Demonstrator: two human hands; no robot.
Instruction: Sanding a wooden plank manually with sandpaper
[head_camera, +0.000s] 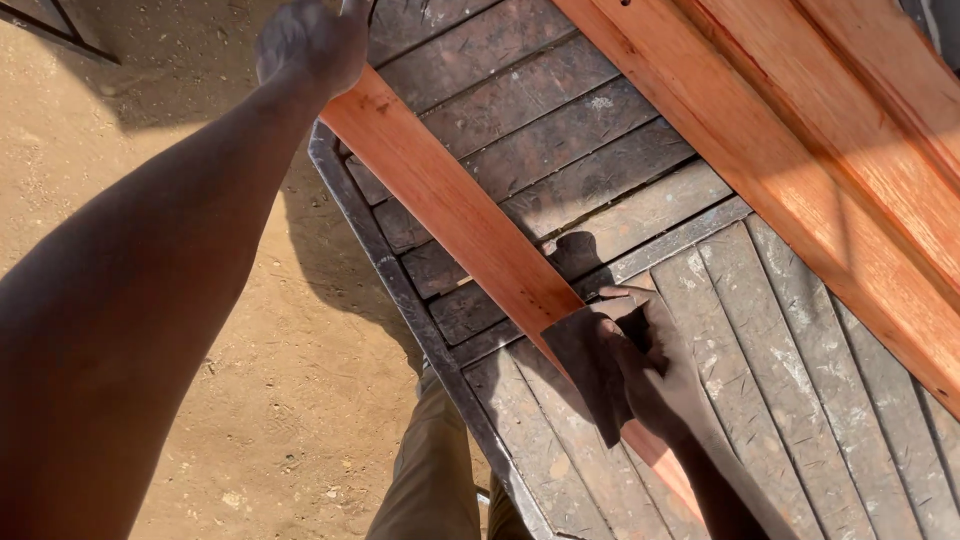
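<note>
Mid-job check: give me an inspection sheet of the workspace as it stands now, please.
Surface: worn grey slatted wooden table, dark metal rim, scuffed.
Job's things: reddish wooden strip lying diagonally across the table; dark sanding sheet pressed on it.
Clutter: wider reddish boards across the table's far right side.
Hands: left hand grips the strip's far end; right hand presses the sheet.
Cables: nothing seen.
Surroundings: sandy ground; khaki trousers below.
</note>
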